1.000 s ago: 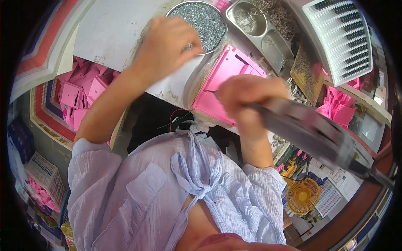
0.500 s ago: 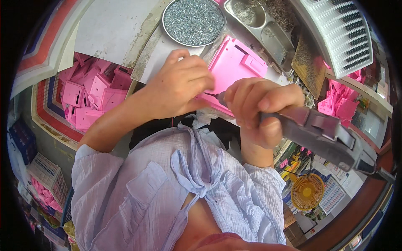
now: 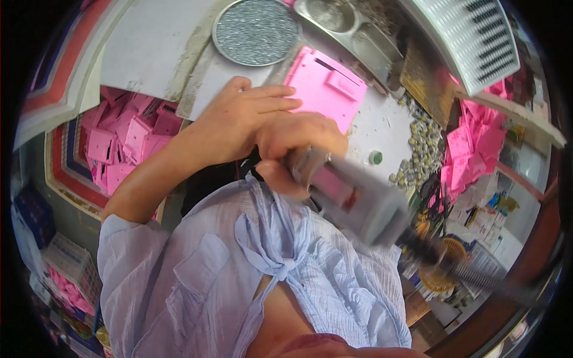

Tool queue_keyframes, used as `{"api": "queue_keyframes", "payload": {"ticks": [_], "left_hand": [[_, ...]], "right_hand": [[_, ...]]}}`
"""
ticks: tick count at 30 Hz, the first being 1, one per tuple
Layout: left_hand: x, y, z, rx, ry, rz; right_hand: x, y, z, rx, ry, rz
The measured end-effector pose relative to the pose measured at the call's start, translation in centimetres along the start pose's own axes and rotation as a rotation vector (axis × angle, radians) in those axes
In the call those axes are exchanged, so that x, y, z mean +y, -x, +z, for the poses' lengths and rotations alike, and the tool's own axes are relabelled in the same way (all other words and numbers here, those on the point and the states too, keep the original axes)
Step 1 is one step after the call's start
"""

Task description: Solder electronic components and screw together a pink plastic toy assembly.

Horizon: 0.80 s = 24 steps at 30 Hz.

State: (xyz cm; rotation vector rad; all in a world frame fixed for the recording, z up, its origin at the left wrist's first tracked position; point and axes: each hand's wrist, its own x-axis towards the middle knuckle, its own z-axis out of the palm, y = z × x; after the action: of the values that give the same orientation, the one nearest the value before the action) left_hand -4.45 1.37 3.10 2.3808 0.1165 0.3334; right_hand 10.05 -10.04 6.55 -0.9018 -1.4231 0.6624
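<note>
On bench: 1 pink panel (image 3: 325, 86) | L hand (image 3: 239, 122) flat/open on it | R hand (image 3: 298, 149) grips 1 driver (image 3: 358, 200)

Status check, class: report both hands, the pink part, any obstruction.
Left hand flat on pink plastic panel. Right hand gripping grey power screwdriver. Nothing blocking.

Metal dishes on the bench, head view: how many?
2: a round dish of grey granules beyond the left hand, and a rectangular steel tray just right of it. Others may be hidden.
</note>
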Motion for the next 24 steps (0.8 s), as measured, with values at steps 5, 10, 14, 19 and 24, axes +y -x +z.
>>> {"api": "queue_keyframes", "payload": {"ticks": [5, 10, 14, 19, 24], "left_hand": [[0.5, -1.6, -0.3, 0.038, -0.135, 0.123], [2.8, -5.7, 3.7, 0.123, -0.064, 0.197], [2.8, -6.9, 5.0, 0.103, -0.200, 0.216], [3.1, -7.0, 4.9, 0.089, -0.244, 0.195], [3.1, -6.9, 5.1, 0.088, -0.228, 0.164]], "right_hand": [[-5.5, 2.8, -8.2, 0.332, -0.270, 0.026], [-6.8, 5.3, -11.2, 0.501, -0.157, 0.058], [-4.3, 6.5, -11.0, 0.509, -0.103, 0.031], [-1.0, 4.8, -12.9, 0.495, -0.135, -0.019], [0.0, 3.6, -14.1, 0.403, -0.197, -0.095]]}}
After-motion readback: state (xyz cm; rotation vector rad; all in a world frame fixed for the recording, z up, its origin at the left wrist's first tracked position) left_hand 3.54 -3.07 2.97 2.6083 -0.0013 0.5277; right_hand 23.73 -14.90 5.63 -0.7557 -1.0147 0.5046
